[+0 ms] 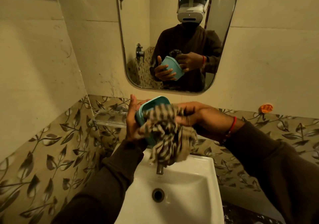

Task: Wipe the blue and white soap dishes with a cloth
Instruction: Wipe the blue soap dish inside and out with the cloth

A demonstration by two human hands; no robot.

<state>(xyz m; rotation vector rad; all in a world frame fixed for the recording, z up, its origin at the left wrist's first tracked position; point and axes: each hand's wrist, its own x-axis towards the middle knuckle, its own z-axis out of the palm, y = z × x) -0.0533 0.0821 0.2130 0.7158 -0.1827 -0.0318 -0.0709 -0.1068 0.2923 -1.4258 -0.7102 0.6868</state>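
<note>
My left hand (133, 120) holds the blue soap dish (148, 107) tilted on its side above the sink, fingers wrapped around its back. A striped brown and cream cloth (165, 134) is bunched in my right hand (195, 115) and pressed into the open face of the dish. Most of the dish's inside is covered by the cloth, whose loose end hangs down over the tap. No white soap dish shows in this view.
A white sink (198, 185) with a dark tap (159, 169) and drain (158, 194) sits below my hands. A mirror (138, 25) hangs on the wall ahead. A glass shelf (110, 118) is at the left, an orange wall holder (266, 108) at the right.
</note>
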